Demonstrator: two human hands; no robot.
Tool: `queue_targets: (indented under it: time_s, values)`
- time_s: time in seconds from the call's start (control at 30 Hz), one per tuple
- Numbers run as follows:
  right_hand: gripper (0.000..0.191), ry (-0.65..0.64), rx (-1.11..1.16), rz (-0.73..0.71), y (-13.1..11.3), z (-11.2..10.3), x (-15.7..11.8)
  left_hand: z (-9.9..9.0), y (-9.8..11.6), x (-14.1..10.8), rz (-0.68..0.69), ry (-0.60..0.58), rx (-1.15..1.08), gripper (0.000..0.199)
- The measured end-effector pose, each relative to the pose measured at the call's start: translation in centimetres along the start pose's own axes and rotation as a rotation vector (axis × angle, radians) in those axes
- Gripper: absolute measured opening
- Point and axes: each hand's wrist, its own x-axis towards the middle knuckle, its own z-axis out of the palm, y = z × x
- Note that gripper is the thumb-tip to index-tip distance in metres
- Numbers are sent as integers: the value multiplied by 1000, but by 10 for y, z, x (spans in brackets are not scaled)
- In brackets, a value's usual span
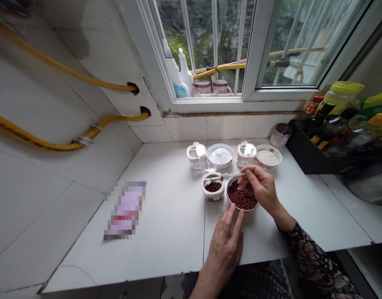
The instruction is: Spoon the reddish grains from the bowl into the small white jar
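My right hand (260, 185) pinches the handle of a small white spoon (233, 175), whose other end reaches to the open seasoning jar (212, 195). That jar has a pale rim, a raised clear lid (211, 162) and reddish-brown peppercorns inside. Below my right hand stands a pink-edged bowl (247, 210) full of similar peppercorns (243, 198). With its fingers stretched out, my left hand (226, 236) touches the near side of this bowl with its fingertips. My right fingers partly cover the bowl's contents.
Behind are two lidded jars (195, 154) (246, 153), a bowl of white grains (220, 155) and a bowl of off-white powder or grains (268, 157). A blurred purple packet (125, 211) lies left. A black bottle rack (309, 155) stands right, below the window (209, 101).
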Motion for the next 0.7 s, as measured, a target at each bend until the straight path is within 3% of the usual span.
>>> queue_targets:
  time_s: [0.17,0.27,0.47,0.7]
  values:
    - [20,-180,-353,-449,5,11,-8,0,-1,0,8,28,-3,65]
    - [20,-167,-379,-532,4,7,-7,-1,0,1,10,32,-7,65]
    - [17,-77,-228,-252,1,-13,-1,-2,0,2,6,11,-8,63]
    - [19,-255,-213,139,11,-18,3,-4,1,3,7,4,11,62]
